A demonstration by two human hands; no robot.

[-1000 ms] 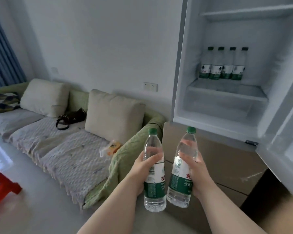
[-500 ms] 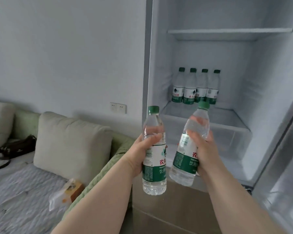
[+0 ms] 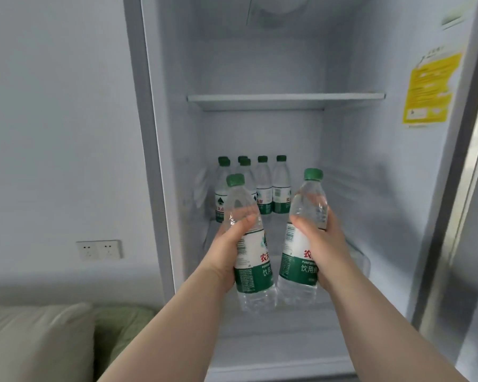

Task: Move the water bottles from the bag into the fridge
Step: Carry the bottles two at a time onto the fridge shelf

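Note:
My left hand (image 3: 229, 252) grips a clear water bottle (image 3: 253, 271) with a green cap and green label, held upright. My right hand (image 3: 324, 244) grips a second such bottle (image 3: 298, 266), tilted slightly right at the top. Both bottles are inside the mouth of the open fridge (image 3: 155, 161), above its lower shelf (image 3: 353, 249). Several matching bottles (image 3: 280, 188) stand in a row at the back of that shelf, partly hidden behind the left bottle. The bag is out of view.
An upper fridge shelf (image 3: 284, 100) spans the compartment above the bottles. The fridge door (image 3: 467, 216) stands open at the right, with a yellow sticker (image 3: 428, 86) on the inner wall. A wall socket (image 3: 100, 249) and a sofa cushion (image 3: 36, 340) lie to the left.
Both hands have carried their bottles forward and up from in front of the fridge into its opening. The view has swung right from the sofa toward the fridge interior.

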